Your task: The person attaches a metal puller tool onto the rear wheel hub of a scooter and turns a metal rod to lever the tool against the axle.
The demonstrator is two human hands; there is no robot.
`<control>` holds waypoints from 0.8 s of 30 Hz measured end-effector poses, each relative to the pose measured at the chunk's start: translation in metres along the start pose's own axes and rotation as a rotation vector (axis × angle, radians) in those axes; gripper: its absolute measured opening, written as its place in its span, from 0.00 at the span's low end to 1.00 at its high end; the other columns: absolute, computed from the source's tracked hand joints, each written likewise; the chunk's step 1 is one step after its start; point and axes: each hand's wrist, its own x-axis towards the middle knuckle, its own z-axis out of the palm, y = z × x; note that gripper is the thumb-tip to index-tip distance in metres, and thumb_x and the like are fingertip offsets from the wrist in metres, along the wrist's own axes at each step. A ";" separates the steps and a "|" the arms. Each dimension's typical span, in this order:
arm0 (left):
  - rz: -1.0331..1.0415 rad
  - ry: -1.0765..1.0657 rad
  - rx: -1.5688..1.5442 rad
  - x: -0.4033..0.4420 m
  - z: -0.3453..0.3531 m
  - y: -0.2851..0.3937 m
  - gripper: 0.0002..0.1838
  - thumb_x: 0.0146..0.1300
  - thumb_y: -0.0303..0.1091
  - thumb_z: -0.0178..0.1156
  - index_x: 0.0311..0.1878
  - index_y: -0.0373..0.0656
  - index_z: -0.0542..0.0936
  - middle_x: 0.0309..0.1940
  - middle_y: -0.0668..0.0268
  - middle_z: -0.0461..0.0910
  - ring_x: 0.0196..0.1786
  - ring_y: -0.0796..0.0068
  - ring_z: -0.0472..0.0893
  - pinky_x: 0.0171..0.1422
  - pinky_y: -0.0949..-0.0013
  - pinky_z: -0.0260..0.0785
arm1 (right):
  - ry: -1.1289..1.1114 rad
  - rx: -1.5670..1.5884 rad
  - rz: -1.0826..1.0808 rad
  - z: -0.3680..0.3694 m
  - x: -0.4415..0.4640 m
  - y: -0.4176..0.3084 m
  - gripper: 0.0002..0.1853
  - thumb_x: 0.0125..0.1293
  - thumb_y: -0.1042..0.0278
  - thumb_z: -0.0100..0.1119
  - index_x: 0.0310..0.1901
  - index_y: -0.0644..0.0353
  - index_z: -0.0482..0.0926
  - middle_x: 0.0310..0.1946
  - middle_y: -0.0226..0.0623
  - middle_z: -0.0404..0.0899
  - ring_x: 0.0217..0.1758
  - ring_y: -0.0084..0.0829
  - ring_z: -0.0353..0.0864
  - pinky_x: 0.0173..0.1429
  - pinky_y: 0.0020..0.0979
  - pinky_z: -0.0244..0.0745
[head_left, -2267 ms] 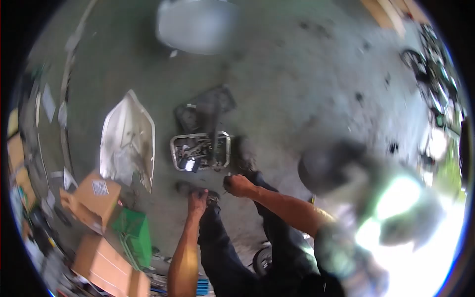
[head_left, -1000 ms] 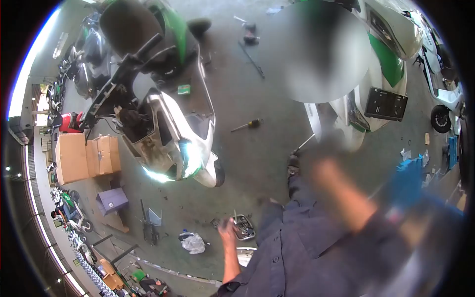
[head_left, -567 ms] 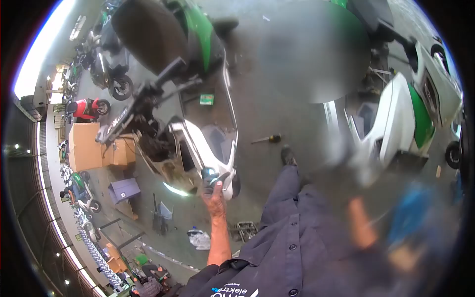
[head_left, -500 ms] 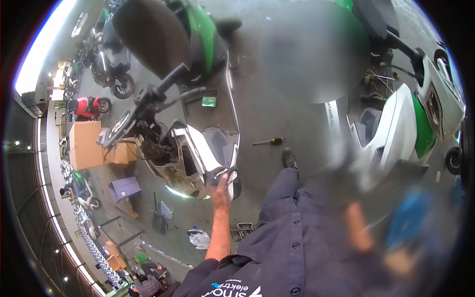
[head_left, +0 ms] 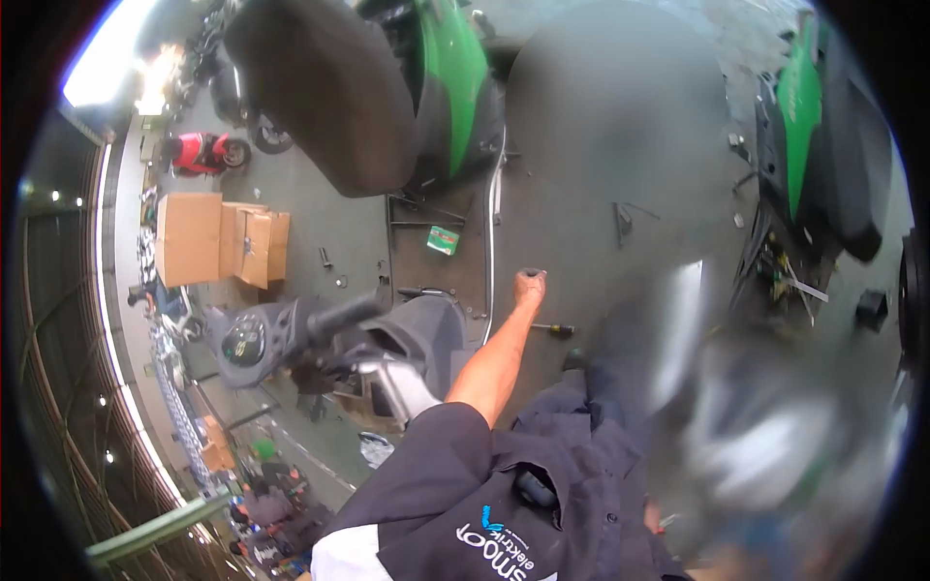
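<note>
My left hand (head_left: 529,287) reaches forward over the floor, its fingers curled round something small and dark that I cannot make out. Just below it on the floor lies a screwdriver (head_left: 554,329). To its left stands a grey and white scooter front with handlebars (head_left: 339,320), beside my forearm. A green and white box (head_left: 443,241) rests on the floor up and left of the hand. Of my right hand (head_left: 653,515) only a patch of skin shows beside my shirt; its fingers are hidden.
A large dark seat (head_left: 325,97) with a green side panel fills the upper left. Cardboard boxes (head_left: 189,240) and a red scooter (head_left: 201,153) stand farther left. Another green and black scooter (head_left: 799,126) is at the right, near scattered tools. Blurred areas cover the upper middle and lower right.
The view has shifted closer to the scooters. My left hand has moved up and right, away from the white scooter front. My right forearm has dropped mostly out of sight.
</note>
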 end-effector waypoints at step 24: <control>-0.518 0.414 0.122 0.396 -0.088 -0.067 0.33 0.61 0.46 0.66 0.53 0.19 0.74 0.52 0.38 0.79 0.50 0.41 0.81 0.58 0.50 0.72 | -0.286 -0.650 0.038 0.253 0.166 -0.634 0.26 0.65 0.60 0.60 0.57 0.72 0.73 0.59 0.57 0.72 0.61 0.54 0.71 0.68 0.45 0.63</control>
